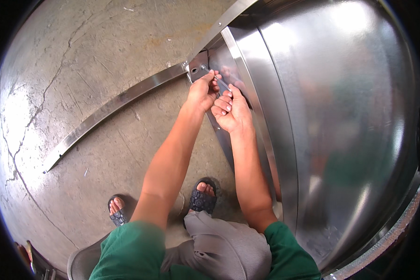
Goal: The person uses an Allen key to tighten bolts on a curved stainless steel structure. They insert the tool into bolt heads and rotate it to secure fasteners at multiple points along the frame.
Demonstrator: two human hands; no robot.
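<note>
A slim, straight metal rod [223,84] runs between my hands, its far end meeting a steel corner bracket [198,64] at the inner corner of a stainless-steel frame. My left hand [202,93] pinches it close to the bracket. At its nearer end, the fingers of my right hand [235,112] are closed on it, thumb and forefinger on top. The fingers partly cover the rod, so its exact kind cannot be made out. A hole with a dark centre shows in the bracket, just left of the rod's tip.
From the bracket a long steel leg [116,105] reaches left over the cracked concrete floor [126,154]. A large shiny steel panel [350,116] fills the right side, with a raised steel edge [247,74] beside my right hand. Tools [32,261] lie at lower left.
</note>
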